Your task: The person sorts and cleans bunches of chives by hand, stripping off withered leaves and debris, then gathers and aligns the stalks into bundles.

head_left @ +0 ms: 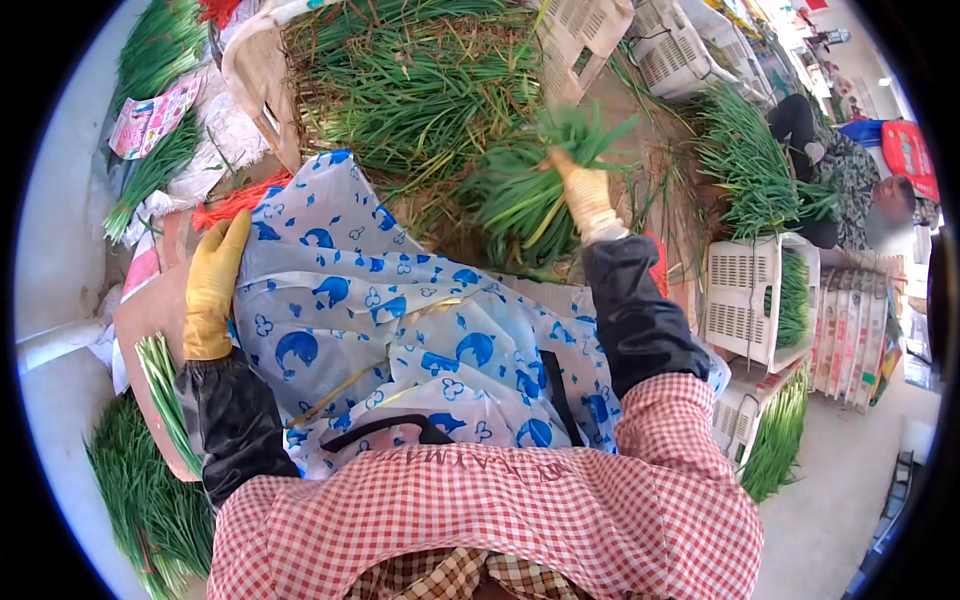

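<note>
My right hand (582,192), in a pale yellow glove, is closed round a bunch of green leafy stalks (525,195) over the right side of a big heap of loose greens (420,110). The bunch is partly blurred. On the left, my left hand (217,275), also gloved in yellow, rests at the edge of a plastic sheet (390,320) with blue dolphin prints spread over my lap. Its fingers point up and lie near some red ties (240,200); whether they pinch the sheet is hidden.
White crates (740,290) with greens stand at the right, and more crates (675,50) at the top right. A person (860,190) in patterned clothing sits at the far right. Bundled greens (150,490) lie at lower left, others (165,50) at upper left.
</note>
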### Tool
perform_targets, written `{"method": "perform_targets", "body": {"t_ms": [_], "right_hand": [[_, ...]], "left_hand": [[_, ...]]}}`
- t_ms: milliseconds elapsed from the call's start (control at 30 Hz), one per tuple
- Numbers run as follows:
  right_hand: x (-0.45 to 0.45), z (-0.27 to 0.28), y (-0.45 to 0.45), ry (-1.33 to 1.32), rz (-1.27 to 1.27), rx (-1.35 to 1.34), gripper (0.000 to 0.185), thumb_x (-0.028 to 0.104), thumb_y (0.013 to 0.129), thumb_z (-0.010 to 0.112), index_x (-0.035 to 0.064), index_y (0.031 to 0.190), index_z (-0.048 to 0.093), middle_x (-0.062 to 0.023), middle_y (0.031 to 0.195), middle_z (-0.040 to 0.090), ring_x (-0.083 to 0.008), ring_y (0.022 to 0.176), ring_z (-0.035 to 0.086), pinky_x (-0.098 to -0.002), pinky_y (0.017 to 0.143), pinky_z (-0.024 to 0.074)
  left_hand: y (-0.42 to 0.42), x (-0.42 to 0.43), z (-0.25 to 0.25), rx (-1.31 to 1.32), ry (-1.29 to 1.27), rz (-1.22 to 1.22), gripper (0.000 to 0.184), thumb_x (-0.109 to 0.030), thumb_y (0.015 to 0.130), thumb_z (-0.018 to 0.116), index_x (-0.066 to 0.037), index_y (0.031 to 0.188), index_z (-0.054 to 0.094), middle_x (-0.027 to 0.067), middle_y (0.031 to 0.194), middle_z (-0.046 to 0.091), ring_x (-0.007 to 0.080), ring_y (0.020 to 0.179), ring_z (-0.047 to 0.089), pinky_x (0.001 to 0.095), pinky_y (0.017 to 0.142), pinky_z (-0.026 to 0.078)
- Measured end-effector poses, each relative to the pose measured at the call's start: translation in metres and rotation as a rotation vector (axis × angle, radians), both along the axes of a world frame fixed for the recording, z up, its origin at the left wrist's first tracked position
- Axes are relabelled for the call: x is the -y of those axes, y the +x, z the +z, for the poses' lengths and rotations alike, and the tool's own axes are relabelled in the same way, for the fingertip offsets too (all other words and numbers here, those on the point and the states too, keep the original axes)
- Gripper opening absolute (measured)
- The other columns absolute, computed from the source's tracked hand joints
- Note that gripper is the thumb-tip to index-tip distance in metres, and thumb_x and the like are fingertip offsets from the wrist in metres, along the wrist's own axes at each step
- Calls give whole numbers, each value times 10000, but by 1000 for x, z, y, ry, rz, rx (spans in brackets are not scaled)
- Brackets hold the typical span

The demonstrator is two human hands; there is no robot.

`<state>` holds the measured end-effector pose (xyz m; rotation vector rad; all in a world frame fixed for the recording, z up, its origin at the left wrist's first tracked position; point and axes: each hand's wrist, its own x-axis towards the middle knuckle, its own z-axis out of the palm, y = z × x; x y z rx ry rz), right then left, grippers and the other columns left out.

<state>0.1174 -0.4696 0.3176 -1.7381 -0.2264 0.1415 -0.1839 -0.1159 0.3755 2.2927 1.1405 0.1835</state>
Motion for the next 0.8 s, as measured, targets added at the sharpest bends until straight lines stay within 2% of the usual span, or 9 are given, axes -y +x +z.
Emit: {"method": "perform_targets", "body": {"t_ms": [67,167,267,300,433,567,633,667,800], "right_hand": [[5,44,16,36,63,73,188,167,857,688,-3,923,641,-74,757,679,-151,691,617,-297,674,486],[1,138,-34,13,-137,-212,271,262,909,629,-8,918,658,-81,804,688,-148,682,649,-304,622,526],[10,46,3,101,-120,202,227,134,831,708,-28,976,642,-53,915,684,-153,803,611,-305,771,487],[21,19,17,-72,116,-3,281,128,820,711,-30,1035,620,-57,935,684,-162,799,610,-317,781,489],[53,36,50,217,-86,-46,330,200,850,704,8,1101,608,-70,786,681,-179,724,625,-334,714,511],[77,150,48,212,-250,91,278,288,855,676,19,783,667,-80,783,672,-177,635,587,-330,660,499],[88,192,41,181,-251,11,360,361,839,662,6,797,702,-85,825,689,-167,698,593,-330,670,475],[95,181,67,-17,-216,343,411,401,846,644,-3,789,690,-82,777,671,-168,658,569,-343,641,462],[78,186,53,142,-38,424,248,194,819,680,21,994,649,-64,842,635,-176,790,596,-340,705,469]], "left_hand": [[-4,-18,-31,339,-163,-72,343,-292,918,581,26,1039,630,173,909,645,154,886,594,307,795,462],[-8,-11,-8,265,16,-97,271,-240,933,554,19,973,624,189,852,629,207,810,600,344,737,458],[-5,-24,-17,425,349,-15,286,-250,956,528,17,922,624,211,813,622,342,736,589,389,680,460],[-9,-27,-2,463,366,-22,286,-250,956,528,17,922,624,211,813,622,342,736,589,389,680,460],[2,-37,73,278,510,42,253,-211,952,541,27,899,612,201,785,617,326,721,592,364,694,477],[14,37,151,595,789,-250,213,-215,949,560,-9,961,614,94,805,643,261,751,609,338,734,478],[67,100,129,779,2,-367,263,-271,975,525,-38,1051,620,84,933,664,240,821,610,349,769,482],[92,132,121,676,-311,-455,388,-374,970,502,-23,1099,604,101,1009,655,239,883,610,361,790,487],[190,263,88,231,-1639,-678,1011,-808,800,333,75,1266,497,240,1224,571,368,1116,567,461,932,466]]}}
